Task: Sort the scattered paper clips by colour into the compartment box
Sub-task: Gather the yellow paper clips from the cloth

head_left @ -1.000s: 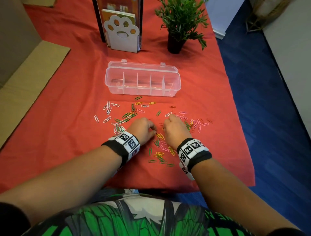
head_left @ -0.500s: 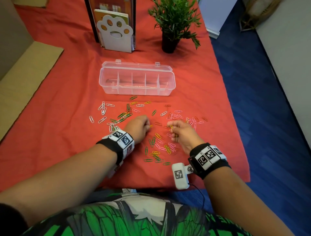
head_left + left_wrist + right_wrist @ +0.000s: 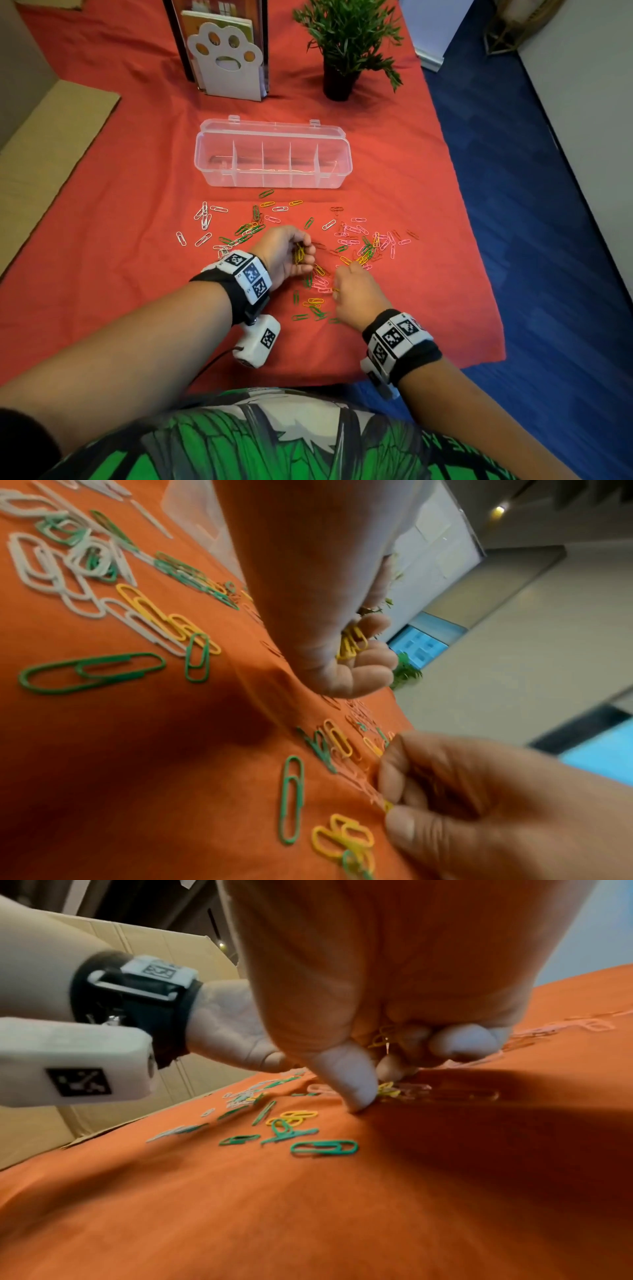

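Note:
Paper clips in white (image 3: 205,219), green (image 3: 246,229), pink (image 3: 356,229) and yellow (image 3: 315,301) lie scattered on the red cloth in front of the clear compartment box (image 3: 219,178), whose lid is open. My left hand (image 3: 287,251) is curled round a small bunch of yellow clips (image 3: 300,255) (image 3: 352,642), just above the cloth. Close to its right, my right hand (image 3: 356,291) is down on the cloth. Its thumb (image 3: 356,1093) and forefinger pinch a yellow clip (image 3: 388,806) among pink ones.
A paw-shaped white holder (image 3: 227,65) and a potted plant (image 3: 346,44) stand behind the box. Cardboard (image 3: 51,137) lies at the left. The table's right edge (image 3: 479,260) drops to blue floor, and its front edge is at my body.
The left hand has rolled outward, showing yellow clips in its curl. The right hand, palm-up half a second ago, has turned knuckles-up and come down onto the clips.

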Demonstrator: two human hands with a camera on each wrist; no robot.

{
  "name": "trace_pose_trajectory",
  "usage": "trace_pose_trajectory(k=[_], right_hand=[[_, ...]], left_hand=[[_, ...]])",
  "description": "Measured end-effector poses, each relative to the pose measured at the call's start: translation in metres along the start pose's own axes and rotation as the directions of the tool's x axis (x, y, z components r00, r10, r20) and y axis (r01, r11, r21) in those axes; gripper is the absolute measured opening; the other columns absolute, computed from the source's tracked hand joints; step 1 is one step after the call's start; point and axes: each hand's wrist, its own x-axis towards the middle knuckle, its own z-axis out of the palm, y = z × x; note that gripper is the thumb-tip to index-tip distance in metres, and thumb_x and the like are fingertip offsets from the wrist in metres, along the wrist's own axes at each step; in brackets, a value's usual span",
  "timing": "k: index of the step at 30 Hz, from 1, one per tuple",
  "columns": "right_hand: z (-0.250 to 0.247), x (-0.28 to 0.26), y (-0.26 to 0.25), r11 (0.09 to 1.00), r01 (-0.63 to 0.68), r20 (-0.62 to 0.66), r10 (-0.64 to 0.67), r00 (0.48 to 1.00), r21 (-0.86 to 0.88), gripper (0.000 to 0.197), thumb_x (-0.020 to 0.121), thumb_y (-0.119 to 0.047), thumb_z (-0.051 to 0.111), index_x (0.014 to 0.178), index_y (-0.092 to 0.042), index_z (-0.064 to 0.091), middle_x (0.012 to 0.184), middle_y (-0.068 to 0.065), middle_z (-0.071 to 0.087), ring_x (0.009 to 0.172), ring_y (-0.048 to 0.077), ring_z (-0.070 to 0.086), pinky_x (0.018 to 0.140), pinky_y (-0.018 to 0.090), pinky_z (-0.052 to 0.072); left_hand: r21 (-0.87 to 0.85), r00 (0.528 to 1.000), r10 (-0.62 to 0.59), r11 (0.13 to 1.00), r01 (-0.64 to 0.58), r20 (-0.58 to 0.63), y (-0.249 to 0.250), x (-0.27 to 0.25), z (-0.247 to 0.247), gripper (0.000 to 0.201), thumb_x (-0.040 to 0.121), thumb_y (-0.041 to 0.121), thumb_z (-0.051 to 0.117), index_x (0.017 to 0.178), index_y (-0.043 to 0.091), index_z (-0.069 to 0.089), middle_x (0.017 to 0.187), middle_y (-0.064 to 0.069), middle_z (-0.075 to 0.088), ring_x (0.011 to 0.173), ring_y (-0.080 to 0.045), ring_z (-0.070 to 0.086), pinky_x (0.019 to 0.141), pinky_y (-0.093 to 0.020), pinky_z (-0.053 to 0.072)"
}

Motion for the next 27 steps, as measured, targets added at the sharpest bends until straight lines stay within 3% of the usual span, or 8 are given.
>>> trace_pose_trajectory(k=[4,9,13,15,18,20,23,27], right_hand=[[-0.011,0.012,0.004,0.989,-0.031,0.004,0.031,1.0,0.142,0.007,0.078,-0.009,0.053,0.08,-0.016,0.052,0.099,0.014,0.054,0.091,0.029,0.053,0.083,0.034,0.046],[-0.034,0.017,0.016,0.854,-0.192,0.027,0.205,0.978,0.483,0.02,0.086,-0.012,0.055,0.072,-0.024,0.048,0.068,-0.005,0.051,0.064,0.013,0.048,0.053,0.018,0.035],[-0.039,0.021,0.018,0.597,-0.242,0.072,0.293,0.953,0.765,0.019,0.093,-0.005,0.043,0.09,-0.017,0.058,0.074,-0.004,0.049,0.06,0.007,0.043,0.053,0.019,0.037],[-0.046,0.022,0.018,0.273,-0.267,0.172,0.326,0.929,0.924,0.025,0.093,-0.003,0.037,0.079,-0.014,0.054,0.069,0.0,0.046,0.056,0.01,0.043,0.044,0.016,0.037],[-0.056,0.022,0.019,-0.022,-0.287,0.279,0.312,0.908,0.958,0.021,0.09,-0.006,0.04,0.072,-0.012,0.049,0.066,0.003,0.044,0.053,0.012,0.042,0.041,0.018,0.039],[-0.054,0.026,0.02,0.192,-0.31,0.232,0.343,0.91,0.931,0.02,0.088,-0.005,0.045,0.072,-0.016,0.049,0.07,0.004,0.049,0.053,0.011,0.04,0.042,0.019,0.037],[-0.052,0.033,0.02,0.761,-0.317,0.081,0.331,0.94,0.565,0.021,0.085,-0.01,0.049,0.068,-0.021,0.051,0.077,0.001,0.057,0.067,0.017,0.051,0.062,0.024,0.039],[-0.04,0.033,0.014,0.975,-0.176,-0.095,0.19,0.977,0.134,0.009,0.081,-0.01,0.052,0.083,-0.006,0.06,0.098,0.015,0.06,0.095,0.029,0.058,0.083,0.03,0.046]], left_hand=[[0.379,0.988,0.15,0.917,-0.125,-0.035,-0.01,0.01,0.01,0.024,0.089,0.012,0.044,0.067,0.018,0.052,0.059,0.0,0.05,0.043,-0.01,0.047,0.045,-0.017,0.04],[0.948,0.899,0.387,0.15,-0.281,0.205,-0.026,0.021,-0.001,0.02,0.085,0.023,0.059,0.101,0.019,0.069,0.099,-0.009,0.068,0.095,-0.025,0.061,0.084,-0.029,0.044],[0.953,0.865,0.403,-0.069,-0.296,0.298,-0.029,0.02,-0.004,0.02,0.085,0.022,0.056,0.102,0.016,0.066,0.102,-0.012,0.058,0.1,-0.029,0.056,0.085,-0.034,0.045],[0.951,0.862,0.404,-0.087,-0.298,0.307,-0.031,0.02,-0.006,0.018,0.086,0.021,0.055,0.098,0.013,0.065,0.1,-0.013,0.057,0.098,-0.031,0.056,0.084,-0.036,0.047],[0.951,0.847,0.465,0.033,-0.306,0.256,-0.03,0.023,-0.014,0.015,0.085,0.019,0.056,0.094,0.01,0.064,0.099,-0.015,0.058,0.096,-0.032,0.056,0.084,-0.035,0.044],[0.928,0.845,0.515,0.223,-0.298,0.148,-0.025,0.023,-0.019,0.011,0.085,0.018,0.058,0.091,0.01,0.063,0.096,-0.011,0.062,0.092,-0.027,0.057,0.08,-0.029,0.041],[0.742,0.89,0.454,0.611,-0.277,-0.042,-0.014,0.02,-0.024,0.005,0.085,0.012,0.06,0.087,0.017,0.062,0.081,-0.001,0.059,0.073,-0.015,0.053,0.069,-0.023,0.039],[0.205,0.973,0.192,0.965,-0.163,-0.129,0.005,0.005,-0.034,0.028,0.088,0.0,0.042,0.092,0.021,0.06,0.06,0.003,0.048,0.042,-0.002,0.04,0.038,-0.014,0.031]])
